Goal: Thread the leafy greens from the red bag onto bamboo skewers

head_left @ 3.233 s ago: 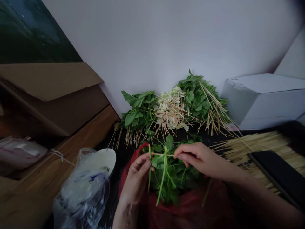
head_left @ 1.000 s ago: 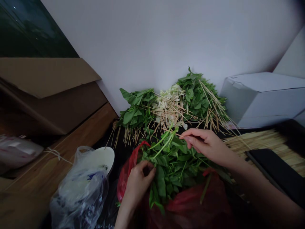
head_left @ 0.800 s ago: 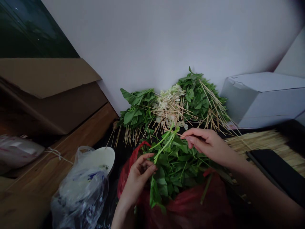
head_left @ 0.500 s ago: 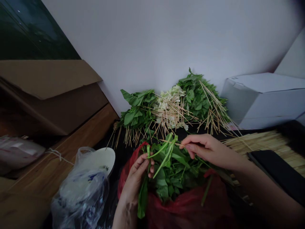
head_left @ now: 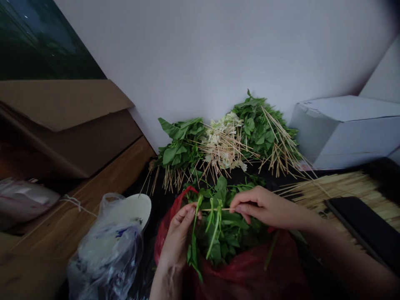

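Over a red plastic bag (head_left: 246,275) of leafy greens (head_left: 229,246), my right hand (head_left: 258,206) pinches a thin bamboo skewer (head_left: 227,209) held level. Two green stems (head_left: 215,227) hang from the skewer at its middle. My left hand (head_left: 179,231) is closed at the skewer's other end, thumb and fingers pinching a leafy stem (head_left: 196,225) whose leaves dangle below. Whether the skewer's tip has gone through that stem is hidden by the fingers.
Against the wall lie skewered greens (head_left: 179,143), skewered pale cabbage-like pieces (head_left: 223,141) and more skewered greens (head_left: 262,125). Loose skewers (head_left: 353,196) and a black phone (head_left: 359,225) are at right, near a white box (head_left: 346,129). Left are a white bowl (head_left: 142,208), plastic bag (head_left: 106,250) and cardboard box (head_left: 68,137).
My right hand has moved down and left, bringing the skewer level and closer to my left hand. The stems on it now hang downward, and the left-hand stem has tilted.
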Available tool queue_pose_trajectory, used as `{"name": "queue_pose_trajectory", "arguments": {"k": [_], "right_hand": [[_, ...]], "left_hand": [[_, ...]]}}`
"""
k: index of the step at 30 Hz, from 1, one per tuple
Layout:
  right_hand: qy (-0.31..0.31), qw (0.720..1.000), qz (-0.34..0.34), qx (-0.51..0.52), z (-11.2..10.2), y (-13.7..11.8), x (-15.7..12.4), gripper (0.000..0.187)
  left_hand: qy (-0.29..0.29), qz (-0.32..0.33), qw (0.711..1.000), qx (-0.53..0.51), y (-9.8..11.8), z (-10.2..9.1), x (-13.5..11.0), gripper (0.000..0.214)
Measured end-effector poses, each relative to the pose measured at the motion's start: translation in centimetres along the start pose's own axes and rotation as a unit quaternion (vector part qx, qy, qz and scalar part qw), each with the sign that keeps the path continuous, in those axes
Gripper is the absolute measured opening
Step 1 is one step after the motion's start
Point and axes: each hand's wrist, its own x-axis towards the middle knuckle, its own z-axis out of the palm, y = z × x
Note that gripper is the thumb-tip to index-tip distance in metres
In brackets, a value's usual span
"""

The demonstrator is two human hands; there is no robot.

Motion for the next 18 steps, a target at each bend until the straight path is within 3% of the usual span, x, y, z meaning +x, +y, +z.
{"name": "queue_pose_trajectory", "arguments": {"k": [7, 18], "right_hand": [[0.037, 0.999, 0.005, -0.038, 0.9, 0.5, 0.5, 0.023], [0.041, 0.998, 0.008, -0.043, 1.1, 0.4, 0.5, 0.022]], "left_hand": [[0.027, 0.013, 0.999, 0.018, 0.2, 1.1, -0.6, 0.036], [0.029, 0.041, 0.998, 0.034, -0.2, 0.8, -0.3, 0.032]]}}
